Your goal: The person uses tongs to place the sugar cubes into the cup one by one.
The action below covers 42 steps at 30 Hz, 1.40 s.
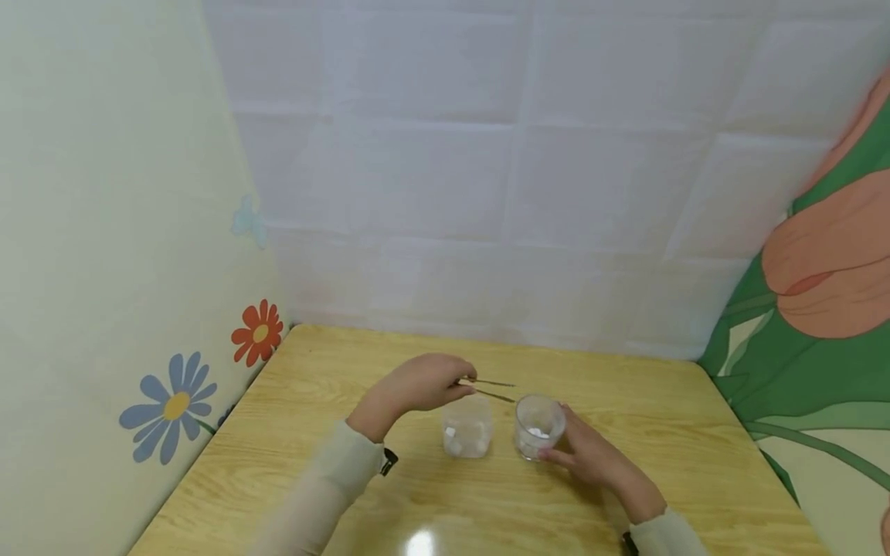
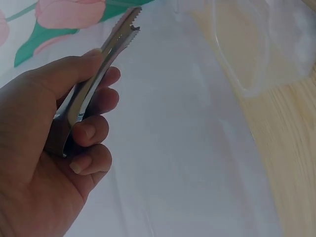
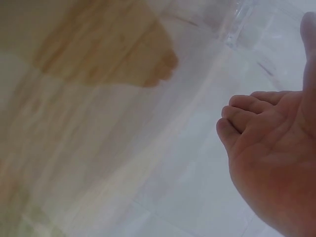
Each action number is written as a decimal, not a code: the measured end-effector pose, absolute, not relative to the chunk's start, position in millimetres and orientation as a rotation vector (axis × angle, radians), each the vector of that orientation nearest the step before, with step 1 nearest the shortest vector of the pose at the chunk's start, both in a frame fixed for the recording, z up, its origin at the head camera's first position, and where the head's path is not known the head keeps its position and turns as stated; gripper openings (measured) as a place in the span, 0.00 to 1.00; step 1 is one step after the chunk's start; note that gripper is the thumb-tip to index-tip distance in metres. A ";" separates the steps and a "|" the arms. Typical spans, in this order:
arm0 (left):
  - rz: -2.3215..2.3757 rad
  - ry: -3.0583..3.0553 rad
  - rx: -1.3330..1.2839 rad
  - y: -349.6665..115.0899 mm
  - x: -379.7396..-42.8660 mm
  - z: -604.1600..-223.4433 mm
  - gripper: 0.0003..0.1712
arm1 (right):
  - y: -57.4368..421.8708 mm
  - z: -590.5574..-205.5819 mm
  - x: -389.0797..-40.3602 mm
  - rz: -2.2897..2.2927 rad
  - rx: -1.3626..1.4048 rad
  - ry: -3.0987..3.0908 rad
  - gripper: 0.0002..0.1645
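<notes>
My left hand [image 1: 427, 382] holds a pair of metal tongs [image 2: 94, 84], thumb on one side and fingers on the other. The two serrated tips stand apart; in the head view they point right, toward the rim of a clear glass [image 1: 538, 425]. Nothing shows between the tips. Small white pieces lie in the bottom of the glass. My right hand [image 1: 591, 455] grips the glass from its right side, thumb at the front and fingers behind. Left of the glass, below the tongs, stands a clear container [image 1: 467, 428] with several white cubes in it.
The wooden table [image 1: 403, 502] meets a pale sheeted wall [image 1: 445, 193] at its far edge. Painted flowers [image 1: 177, 405] cover the left wall. Large painted tulips [image 1: 834, 255] are on the right. Each wrist wears a dark strap.
</notes>
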State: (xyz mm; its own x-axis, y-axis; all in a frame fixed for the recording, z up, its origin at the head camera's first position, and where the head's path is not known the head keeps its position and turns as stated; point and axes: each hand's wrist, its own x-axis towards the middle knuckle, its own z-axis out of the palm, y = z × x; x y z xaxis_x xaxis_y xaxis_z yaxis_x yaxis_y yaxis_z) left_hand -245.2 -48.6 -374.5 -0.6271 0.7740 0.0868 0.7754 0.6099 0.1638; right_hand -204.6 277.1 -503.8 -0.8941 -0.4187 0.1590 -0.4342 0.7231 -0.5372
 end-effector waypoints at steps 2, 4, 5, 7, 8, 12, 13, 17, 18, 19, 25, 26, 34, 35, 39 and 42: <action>-0.299 -2.850 -1.335 -57.2 -244.8 -373.1 0.13 | 276.6 -503.3 -204.5 0.913 0.716 -2.895 0.53; -0.294 -2.884 -1.324 -64.1 -244.8 -372.4 0.13 | 276.5 -502.9 -204.3 0.913 0.712 -2.905 0.54; -0.293 -2.900 -1.322 -66.9 -244.7 -372.1 0.14 | 276.5 -502.7 -204.2 0.914 0.708 -2.910 0.54; -0.295 -2.922 -1.322 -71.2 -244.3 -372.0 0.14 | 276.4 -502.5 -204.0 0.914 0.692 -2.920 0.54; -0.284 -2.926 -1.324 -72.9 -244.4 -372.2 0.14 | 276.5 -502.5 -204.0 0.913 0.685 -2.924 0.55; -0.269 -2.935 -1.320 -78.7 -244.1 -372.5 0.10 | 276.1 -502.9 -205.1 0.906 0.669 -2.930 0.54; -0.262 -2.942 -1.315 -79.4 -244.3 -372.9 0.09 | 276.6 -503.3 -205.2 0.903 0.669 -2.931 0.54; -0.242 -3.004 -1.290 -83.1 -244.5 -376.1 0.14 | 277.0 -504.0 -205.3 0.902 0.679 -2.930 0.54; -0.238 -3.023 -1.287 -83.9 -244.6 -377.1 0.16 | 276.8 -504.1 -205.2 0.902 0.680 -2.929 0.54; -0.233 -3.034 -1.286 -84.3 -244.6 -378.0 0.18 | 276.7 -504.2 -205.1 0.902 0.686 -2.927 0.54; -0.162 -3.058 -1.275 -81.6 -244.5 -380.9 0.18 | 276.4 -503.4 -204.6 0.909 0.691 -2.916 0.53; -0.149 -3.067 -1.268 -80.6 -244.4 -380.6 0.18 | 276.4 -503.1 -204.5 0.908 0.690 -2.919 0.53; 0.024 -3.087 -1.211 -64.2 -246.5 -379.4 0.20 | 276.6 -502.1 -203.6 0.900 0.682 -2.942 0.55; 0.062 -3.085 -1.197 -61.2 -247.2 -379.6 0.20 | 276.5 -502.1 -203.7 0.899 0.682 -2.942 0.55; 0.176 -3.118 -1.127 -47.8 -248.4 -378.4 0.19 | 276.4 -501.5 -203.9 0.897 0.680 -2.940 0.55; 0.233 -3.156 -1.090 -38.6 -248.0 -377.5 0.18 | 276.2 -501.2 -203.5 0.911 0.678 -2.941 0.55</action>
